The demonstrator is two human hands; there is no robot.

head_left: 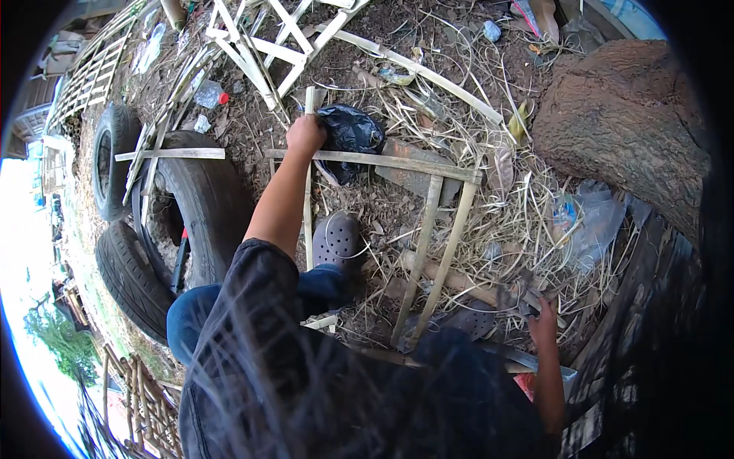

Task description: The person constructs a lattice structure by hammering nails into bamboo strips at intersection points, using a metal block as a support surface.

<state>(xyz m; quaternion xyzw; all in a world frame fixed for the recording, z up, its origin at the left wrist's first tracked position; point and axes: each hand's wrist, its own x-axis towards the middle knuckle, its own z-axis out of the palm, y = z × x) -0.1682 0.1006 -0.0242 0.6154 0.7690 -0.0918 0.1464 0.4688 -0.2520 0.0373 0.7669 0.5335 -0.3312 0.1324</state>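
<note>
My left hand (pixel 306 134) is closed round the corner of a bamboo slat frame (pixel 382 159), where an upright strip crosses the long slat. Just beyond those fingers lies a crumpled black plastic bag (pixel 352 136). Two slats (pixel 443 249) run from the frame's right end back toward my legs. My right hand (pixel 543 325) is low at the right, its fingers curled at a small grey object (pixel 526 298) that is blurred and too unclear to name. Close by, a thick round piece of wood (pixel 459 281) rests among bamboo shavings.
Old tyres (pixel 202 206) stand at the left, with a red-and-black tool (pixel 181 260) among them. A large tree trunk (pixel 619 122) fills the right. Clear plastic (pixel 592 226) lies on shavings. Another bamboo lattice (pixel 283 46) is at the far side. A flat blade-like strip (pixel 527 358) lies near my right forearm.
</note>
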